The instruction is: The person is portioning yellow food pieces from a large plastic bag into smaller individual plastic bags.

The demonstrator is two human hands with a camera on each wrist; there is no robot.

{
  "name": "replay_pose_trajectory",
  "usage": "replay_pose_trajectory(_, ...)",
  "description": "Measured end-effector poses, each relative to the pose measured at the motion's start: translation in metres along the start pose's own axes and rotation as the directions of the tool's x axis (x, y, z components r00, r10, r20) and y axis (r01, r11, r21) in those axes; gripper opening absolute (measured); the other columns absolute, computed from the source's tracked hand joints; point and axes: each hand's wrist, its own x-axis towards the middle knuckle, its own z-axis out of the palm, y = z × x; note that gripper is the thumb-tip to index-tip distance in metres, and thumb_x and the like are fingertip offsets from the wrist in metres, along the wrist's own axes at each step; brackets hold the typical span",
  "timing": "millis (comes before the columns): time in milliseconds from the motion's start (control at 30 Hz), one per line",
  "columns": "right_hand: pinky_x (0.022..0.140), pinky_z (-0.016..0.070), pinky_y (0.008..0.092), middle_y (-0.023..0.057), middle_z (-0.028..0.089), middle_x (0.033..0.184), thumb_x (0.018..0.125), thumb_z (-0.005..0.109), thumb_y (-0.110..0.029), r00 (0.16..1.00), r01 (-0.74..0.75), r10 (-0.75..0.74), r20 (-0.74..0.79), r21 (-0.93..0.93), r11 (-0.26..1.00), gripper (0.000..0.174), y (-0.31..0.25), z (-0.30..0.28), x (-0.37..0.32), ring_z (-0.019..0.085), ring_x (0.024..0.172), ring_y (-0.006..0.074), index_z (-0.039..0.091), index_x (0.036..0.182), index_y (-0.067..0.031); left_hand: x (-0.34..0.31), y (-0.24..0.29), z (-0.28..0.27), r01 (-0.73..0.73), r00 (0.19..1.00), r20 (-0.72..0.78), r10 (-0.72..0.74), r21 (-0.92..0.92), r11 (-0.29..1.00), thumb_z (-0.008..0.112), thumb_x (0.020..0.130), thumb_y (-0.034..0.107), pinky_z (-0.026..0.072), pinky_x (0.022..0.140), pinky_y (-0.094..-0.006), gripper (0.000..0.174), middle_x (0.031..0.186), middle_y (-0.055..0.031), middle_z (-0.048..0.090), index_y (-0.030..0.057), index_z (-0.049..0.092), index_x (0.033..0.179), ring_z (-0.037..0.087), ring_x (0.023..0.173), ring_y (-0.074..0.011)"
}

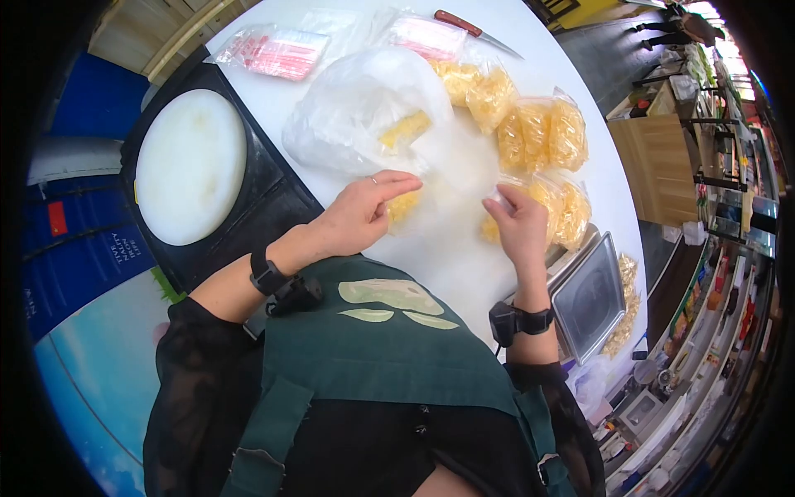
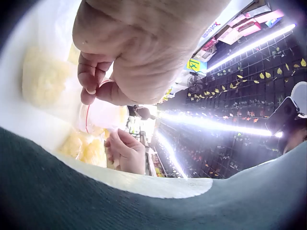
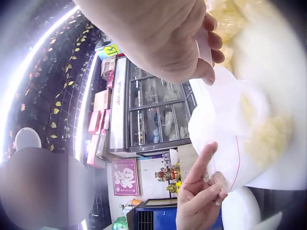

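Observation:
My left hand (image 1: 356,217) pinches a clear zip bag at its red-lined mouth (image 3: 237,160), index finger stretched out. Across from it my right hand (image 1: 520,228) has thumb and fingers closed on a whitish film edge of the bag. Seen from the left wrist, the right fingertips are right at the bag's edge (image 2: 103,117). Yellow shreds (image 1: 403,205) in clear plastic show just under the left fingers. Close by the right hand are filled bags of yellow shreds (image 1: 571,214). Beyond the hands lies a large clear plastic bag (image 1: 339,116) with a yellow piece (image 1: 404,131) in it.
More filled bags (image 1: 542,132) line the table's right side. A knife (image 1: 480,35) and packs of red-lined bags (image 1: 277,54) lie at the far edge. On the left stands a round white board (image 1: 190,166); on the right, a metal tray (image 1: 588,296).

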Motion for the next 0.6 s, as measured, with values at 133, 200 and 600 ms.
replay_pose_trajectory(133,0.068,0.0524,0.0376,0.0173,0.07,0.084,0.077,0.077,-0.023,0.998,-0.015,0.018,0.062,-0.052,0.999,0.032,0.001,0.022,0.002,0.067,0.074,0.032,0.072,0.101,-0.0034,0.005,0.018,-0.003,0.065,0.976,0.216,-0.022,-0.192,0.979,0.051,0.074,-0.009,0.0442,0.063,-0.0225,0.065,0.134,-0.0086,0.053,0.0084,0.054,0.137,0.051,0.069,-0.009)
replay_pose_trajectory(200,0.067,0.0519,0.0383,0.0166,0.069,0.082,0.077,0.077,-0.023,0.997,-0.023,0.029,0.071,-0.087,0.996,0.032,-0.001,0.026,0.0,0.067,0.074,0.0319,0.073,0.102,-0.0037,0.009,0.022,-0.001,0.161,0.94,0.337,-0.06,-0.283,0.946,0.051,0.073,-0.009,0.0442,0.063,-0.0226,0.066,0.132,-0.008,0.053,0.0089,0.053,0.137,0.051,0.068,-0.0085)
replay_pose_trajectory(600,0.065,0.0509,0.0387,0.015,0.069,0.081,0.078,0.076,-0.023,0.998,-0.046,0.048,0.034,-0.061,0.997,0.031,0.012,0.028,-0.009,0.066,0.071,0.0308,0.072,0.103,-0.0046,0.018,0.009,0.013,0.075,0.809,0.582,0.085,-0.246,0.966,0.054,0.079,-0.002,0.0472,0.063,-0.0245,0.057,0.137,-0.0084,0.049,0.0128,0.056,0.134,0.053,0.064,-0.0113)
